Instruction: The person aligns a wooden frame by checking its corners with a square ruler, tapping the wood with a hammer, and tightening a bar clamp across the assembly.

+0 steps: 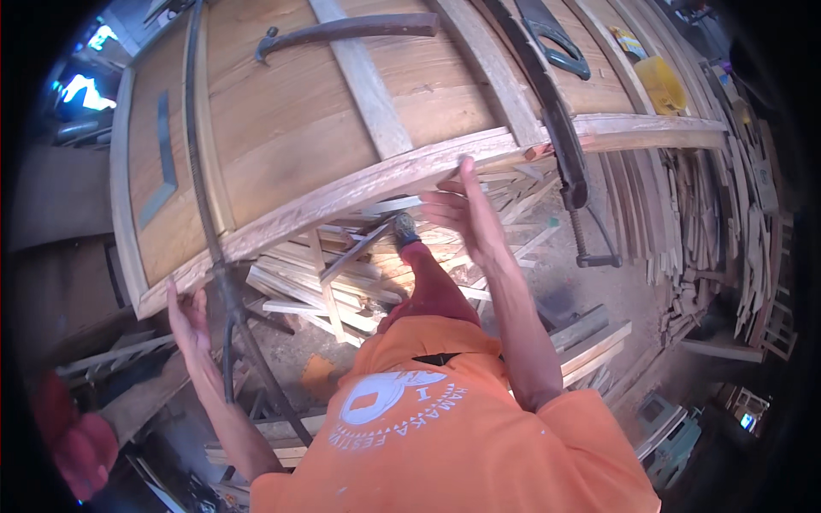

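A large wooden panel [274,145] with a pale edge strip [342,197] and crosswise slats lies in front of me. At its near left corner, my left hand [190,323] touches the edge with its fingers apart. My right hand [466,214] is beside the middle of the near edge, thumb up against the strip and the other fingers stretched out below it. A long bar clamp [202,162] crosses the panel near my left hand. To the right of my right hand, a dark clamp [560,145] with a threaded screw grips the edge. Neither hand holds a tool.
A claw hammer [351,32], an angled metal square [160,162] and a handsaw [556,38] lie on the panel. At its right sits a yellow container [661,85]. Timber offcuts [299,278] cover the floor beneath. Stacked boards [684,222] stand at the right.
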The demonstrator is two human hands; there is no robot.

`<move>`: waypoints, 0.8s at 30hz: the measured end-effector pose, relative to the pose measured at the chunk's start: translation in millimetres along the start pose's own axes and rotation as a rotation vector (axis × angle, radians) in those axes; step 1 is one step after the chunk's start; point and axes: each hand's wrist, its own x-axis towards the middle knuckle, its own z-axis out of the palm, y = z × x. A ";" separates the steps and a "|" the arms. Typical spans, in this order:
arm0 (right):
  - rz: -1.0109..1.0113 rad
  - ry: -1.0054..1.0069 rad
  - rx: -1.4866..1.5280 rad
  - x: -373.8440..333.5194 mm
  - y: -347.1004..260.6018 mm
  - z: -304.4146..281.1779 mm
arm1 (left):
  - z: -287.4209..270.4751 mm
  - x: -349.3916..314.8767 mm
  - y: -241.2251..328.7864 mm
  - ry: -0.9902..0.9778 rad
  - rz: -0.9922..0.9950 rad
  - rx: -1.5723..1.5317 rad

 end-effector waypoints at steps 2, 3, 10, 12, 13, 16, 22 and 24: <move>-0.144 0.224 -0.378 -18.0 -7.1 -1.3 | 1.1 -6.0 -5.4 -0.032 0.025 -0.027; -0.327 0.302 -0.602 -27.0 -9.6 1.1 | 1.2 -11.9 -9.4 0.031 0.052 -0.074; -1.189 -0.009 -1.219 -22.2 -40.4 49.5 | 20.2 -43.4 -12.4 0.460 1.232 1.204; -1.233 -0.040 -1.228 -10.7 -42.5 58.4 | 21.8 -36.1 9.4 0.266 1.186 1.414; -1.203 -0.085 -1.274 -6.4 -42.0 59.1 | 21.8 -36.2 16.7 0.037 1.148 1.573; -1.193 -0.017 -1.363 8.4 -35.9 57.4 | 21.9 -17.1 38.5 -0.092 1.093 1.546; -1.213 0.125 -1.367 15.3 -27.0 62.2 | 17.2 -0.5 34.1 -0.074 1.104 1.429; -1.229 0.110 -1.343 9.5 -35.5 76.4 | 16.8 0.3 34.5 -0.070 1.086 1.395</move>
